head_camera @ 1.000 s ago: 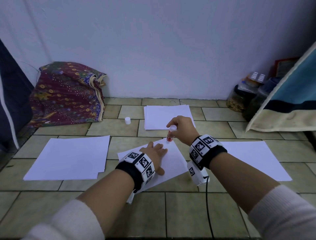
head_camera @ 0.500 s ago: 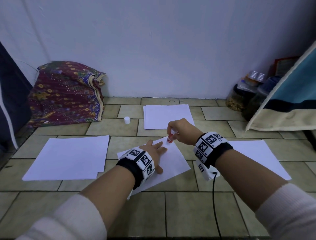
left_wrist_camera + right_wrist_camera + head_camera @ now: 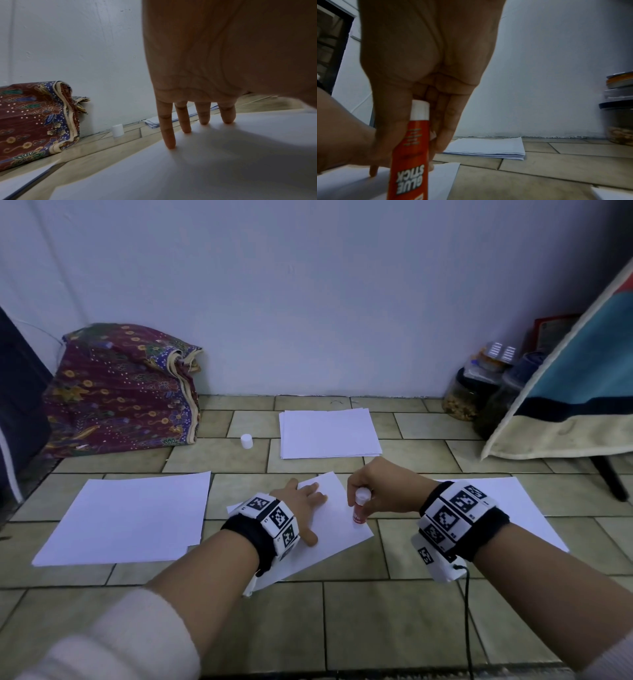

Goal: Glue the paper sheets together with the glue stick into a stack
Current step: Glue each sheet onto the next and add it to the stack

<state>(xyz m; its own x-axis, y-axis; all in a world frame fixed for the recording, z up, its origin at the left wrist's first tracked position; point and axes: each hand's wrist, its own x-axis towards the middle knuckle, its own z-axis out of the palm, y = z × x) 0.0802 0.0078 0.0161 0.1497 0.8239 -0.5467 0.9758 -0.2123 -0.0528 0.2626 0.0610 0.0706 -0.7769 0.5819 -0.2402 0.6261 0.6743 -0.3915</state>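
Note:
A white paper sheet (image 3: 337, 527) lies askew on the tiled floor in front of me. My left hand (image 3: 301, 501) lies flat on it, fingers (image 3: 184, 121) straight and spread, pressing it down. My right hand (image 3: 373, 493) grips a red glue stick (image 3: 359, 508), upside down, its tip on the sheet near the right edge. In the right wrist view the glue stick (image 3: 411, 155) stands between thumb and fingers, label inverted. The white cap (image 3: 246, 441) stands on the floor, far left of the hands.
A stack of paper (image 3: 327, 433) lies near the wall. More sheets lie at the left (image 3: 126, 518) and right (image 3: 527, 508). A patterned cloth bundle (image 3: 120, 388) sits back left, jars (image 3: 469, 395) and a hanging towel (image 3: 582, 392) back right.
My right hand has drawn the glue stick from the sheet's far corner toward me along its right edge. The left hand has stayed flat on the sheet.

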